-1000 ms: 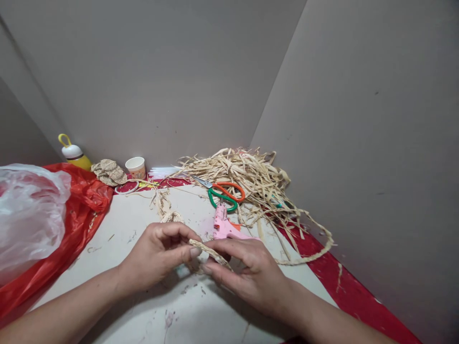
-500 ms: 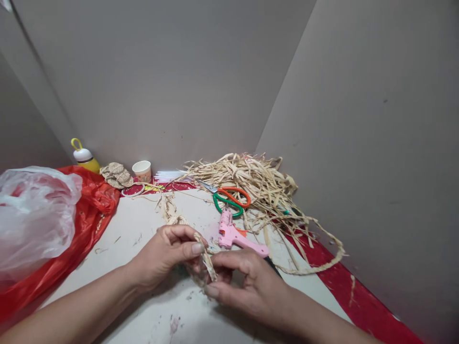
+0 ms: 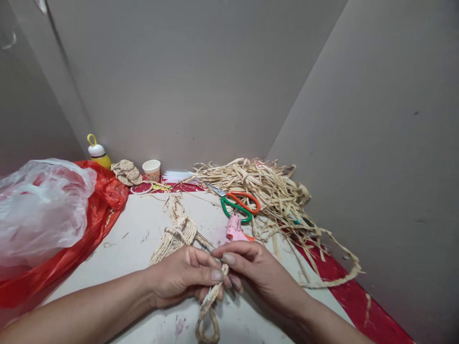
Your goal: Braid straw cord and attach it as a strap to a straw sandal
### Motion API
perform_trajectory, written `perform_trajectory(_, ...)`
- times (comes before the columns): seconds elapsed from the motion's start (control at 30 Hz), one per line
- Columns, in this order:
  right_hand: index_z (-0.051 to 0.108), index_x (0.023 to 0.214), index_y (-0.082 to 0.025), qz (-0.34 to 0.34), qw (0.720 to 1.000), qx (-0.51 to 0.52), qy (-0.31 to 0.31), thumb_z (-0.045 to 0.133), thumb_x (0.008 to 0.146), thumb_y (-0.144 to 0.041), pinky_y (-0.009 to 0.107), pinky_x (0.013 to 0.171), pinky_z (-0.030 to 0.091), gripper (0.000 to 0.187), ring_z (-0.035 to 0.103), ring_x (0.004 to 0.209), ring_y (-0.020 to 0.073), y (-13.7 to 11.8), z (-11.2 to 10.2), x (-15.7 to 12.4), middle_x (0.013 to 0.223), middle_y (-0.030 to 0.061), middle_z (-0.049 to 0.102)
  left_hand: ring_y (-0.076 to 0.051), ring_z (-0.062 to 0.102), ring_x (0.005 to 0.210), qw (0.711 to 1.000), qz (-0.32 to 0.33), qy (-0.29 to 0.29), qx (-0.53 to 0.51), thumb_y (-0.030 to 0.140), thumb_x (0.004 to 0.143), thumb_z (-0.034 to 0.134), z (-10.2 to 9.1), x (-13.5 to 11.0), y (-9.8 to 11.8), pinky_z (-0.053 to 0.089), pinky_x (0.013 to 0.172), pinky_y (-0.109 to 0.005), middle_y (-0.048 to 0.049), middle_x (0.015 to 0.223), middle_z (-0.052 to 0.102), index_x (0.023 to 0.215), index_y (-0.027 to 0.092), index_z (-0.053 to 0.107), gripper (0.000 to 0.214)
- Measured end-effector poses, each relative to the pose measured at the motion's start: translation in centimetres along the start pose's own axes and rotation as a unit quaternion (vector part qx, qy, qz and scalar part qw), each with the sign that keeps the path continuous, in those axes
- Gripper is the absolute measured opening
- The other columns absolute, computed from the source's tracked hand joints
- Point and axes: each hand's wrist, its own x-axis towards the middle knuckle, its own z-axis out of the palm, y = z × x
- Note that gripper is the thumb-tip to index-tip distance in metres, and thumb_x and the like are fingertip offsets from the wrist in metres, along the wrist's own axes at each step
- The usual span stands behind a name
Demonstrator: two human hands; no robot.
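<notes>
Between my two hands is a braided straw cord (image 3: 212, 297), with a darker loop hanging at its lower end. My left hand (image 3: 190, 276) pinches the braid between thumb and fingers. From the other side, my right hand (image 3: 244, 267) closes its thumb and fingertips on the upper end of the same braid. Just beyond my left hand lies a woven straw piece (image 3: 174, 241) made of coiled braid, partly hidden by that hand. A pink glue gun (image 3: 235, 228) lies past my right hand, its handle hidden. Scissors (image 3: 241, 205) with orange and green handles rest behind it.
A heap of loose straw strips (image 3: 258, 181) lies at the back right, a braid curving from it. At left are a red plastic bag (image 3: 103, 205) and a clear bag (image 3: 43, 210). A paper cup (image 3: 151, 169), white glue sticks (image 3: 179, 177) and a yellow bottle (image 3: 98, 153) stand along the wall.
The braid has turned and dropped lower, so its looped end now shows. My right hand has moved up to the braid's top. The view has shifted left, uncovering the woven piece.
</notes>
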Motion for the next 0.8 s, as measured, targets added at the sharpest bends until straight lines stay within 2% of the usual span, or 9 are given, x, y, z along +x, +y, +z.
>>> perform_trajectory(0.13, 0.073, 0.077, -0.013, -0.016, 0.998, 0.054, -0.017, 0.077, 0.07, -0.038, 0.02, 0.046, 0.034, 0.026, 0.046, 0.045, 0.006, 0.1, -0.1, 0.0, 0.057, 0.0018, 0.063, -0.004, 0.049, 0.043, 1.0, 0.01, 0.009, -0.026, 0.033, 0.065, 0.08, 0.3, 0.1, 0.0, 0.035, 0.042, -0.015, -0.004, 0.06, 0.064, 0.074, 0.008, 0.07, 0.028)
perform_trajectory(0.27, 0.071, 0.074, -0.014, -0.02, 0.998, 0.063, -0.016, 0.079, 0.067, -0.035, 0.02, 0.046, 0.034, 0.023, 0.045, 0.045, 0.0057, 0.3, -0.2, 0.1, 0.057, 0.0003, 0.062, -0.004, 0.047, 0.041, 0.999, 0.026, 0.024, -0.033, 0.032, 0.066, 0.079, 0.4, 0.2, -0.1, 0.033, 0.041, -0.015, -0.0034, 0.058, 0.063, 0.07, 0.008, 0.068, 0.027)
perform_trajectory(0.4, 0.067, 0.069, -0.014, -0.017, 0.998, 0.059, 0.004, 0.078, 0.069, -0.036, 0.02, 0.047, 0.033, 0.025, 0.043, 0.044, 0.0056, 0.0, -0.3, 0.1, 0.05, -0.0023, 0.057, -0.004, 0.049, 0.043, 0.999, 0.019, 0.008, -0.026, 0.04, 0.069, 0.076, 0.2, 0.2, -0.2, 0.035, 0.042, -0.015, -0.0057, 0.061, 0.065, 0.079, 0.006, 0.07, 0.036)
perform_trajectory(0.5, 0.066, 0.069, -0.014, -0.039, 0.997, 0.055, 0.045, 0.078, 0.068, -0.038, 0.02, 0.047, 0.032, 0.027, 0.043, 0.043, 0.0059, -0.5, -0.6, 0.1, 0.045, -0.0047, 0.051, -0.005, 0.05, 0.043, 0.999, 0.012, -0.003, -0.032, 0.051, 0.069, 0.072, 0.0, 0.3, -0.2, 0.039, 0.043, -0.016, -0.0095, 0.066, 0.067, 0.081, 0.005, 0.071, 0.047)
perform_trajectory(0.6, 0.066, 0.069, -0.014, -0.058, 0.995, 0.041, 0.076, 0.079, 0.066, -0.039, 0.02, 0.045, 0.032, 0.028, 0.042, 0.042, 0.0062, -0.9, -0.7, 0.1, 0.045, -0.0046, 0.052, -0.005, 0.05, 0.042, 1.0, 0.007, -0.011, -0.018, 0.045, 0.068, 0.075, 0.0, 0.2, 0.0, 0.043, 0.044, -0.018, -0.0101, 0.071, 0.069, 0.08, 0.007, 0.071, 0.04)
perform_trajectory(0.7, 0.067, 0.068, -0.015, -0.063, 0.995, 0.031, 0.073, 0.08, 0.066, -0.037, 0.021, 0.045, 0.034, 0.026, 0.044, 0.042, 0.0069, -0.9, -0.7, 0.0, 0.045, -0.0043, 0.052, -0.004, 0.049, 0.042, 1.0, 0.0, -0.005, 0.004, 0.034, 0.063, 0.08, 0.1, 0.2, 0.0, 0.043, 0.044, -0.017, -0.0079, 0.068, 0.069, 0.076, 0.008, 0.071, 0.031)
perform_trajectory(0.8, 0.07, 0.074, -0.015, -0.068, 0.993, 0.05, 0.076, 0.078, 0.068, -0.041, 0.021, 0.045, 0.035, 0.027, 0.045, 0.042, 0.007, -0.7, -0.6, 0.1, 0.048, -0.0037, 0.054, -0.004, 0.047, 0.04, 1.0, 0.001, 0.007, 0.005, 0.031, 0.061, 0.082, 0.2, 0.1, 0.0, 0.041, 0.042, -0.016, -0.0063, 0.064, 0.068, 0.071, 0.008, 0.071, 0.027)
